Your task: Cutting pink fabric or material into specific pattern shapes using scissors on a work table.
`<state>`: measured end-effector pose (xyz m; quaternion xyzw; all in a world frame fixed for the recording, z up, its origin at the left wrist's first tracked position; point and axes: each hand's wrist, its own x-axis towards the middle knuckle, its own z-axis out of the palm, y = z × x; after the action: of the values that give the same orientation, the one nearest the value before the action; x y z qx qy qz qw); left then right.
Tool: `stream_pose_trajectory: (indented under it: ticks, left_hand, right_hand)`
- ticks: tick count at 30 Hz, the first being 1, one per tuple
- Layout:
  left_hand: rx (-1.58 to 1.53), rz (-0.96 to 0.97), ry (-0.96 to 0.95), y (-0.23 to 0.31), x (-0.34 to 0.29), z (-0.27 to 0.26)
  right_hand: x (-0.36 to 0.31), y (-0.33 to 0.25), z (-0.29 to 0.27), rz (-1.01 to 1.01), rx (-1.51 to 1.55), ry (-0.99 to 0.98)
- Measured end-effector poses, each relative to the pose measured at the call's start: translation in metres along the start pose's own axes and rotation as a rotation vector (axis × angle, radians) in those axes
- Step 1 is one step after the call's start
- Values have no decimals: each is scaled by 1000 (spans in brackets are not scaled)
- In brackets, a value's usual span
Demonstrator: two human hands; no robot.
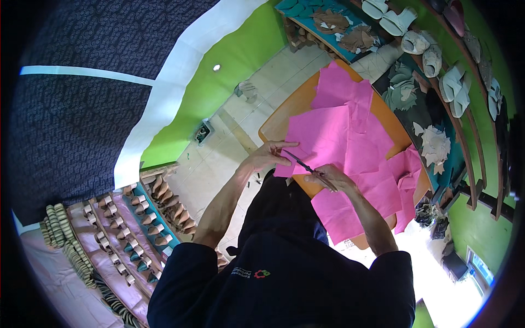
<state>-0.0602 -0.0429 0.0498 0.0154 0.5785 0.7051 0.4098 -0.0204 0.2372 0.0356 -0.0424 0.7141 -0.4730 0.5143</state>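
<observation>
My right hand (332, 177) is closed round the handles of dark scissors (299, 161). Their blades point up and left, over a pink sheet of soft, leather-like material (317, 128). At the sheet's left edge my left hand (267, 155) grips the material near the blade tips, index finger and thumb lying along it. A corner of the sheet hangs past the rim of an orange-brown table (276, 124). More pink pieces (358, 202) overlap to the right and nearer me, some creased. How far the blades are apart is hard to make out.
Shelves on the right hold pale shoes (398, 22); below them lie green scraps (402, 90) and a cream scrap (436, 145). Shoe forms (162, 191) and lined-up shoe parts (117, 223) stand at lower left. A socket box (203, 133) sits near the green wall.
</observation>
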Motion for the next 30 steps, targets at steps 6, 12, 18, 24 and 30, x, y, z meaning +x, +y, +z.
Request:
stream_pose_trajectory:
  ticks: [6,12,18,24,30]
  left_hand:
    - [-24,5,-2,-1,-6,-1]
    - [-13,-37,-47,4,-10,5]
    - [6,13,24,-20,-32,-5]
    - [-144,-20,714,-80,-83,-23]
    - [-383,8,530,-79,-71,20]
  right_hand:
    - [-9,-16,-3,-41,7,13]
    - [-7,-17,-1,-28,-47,7]
    - [-17,-12,13,-36,-56,82]
    - [4,50,74,-456,-66,581]
    - [-14,28,127,-293,289,735]
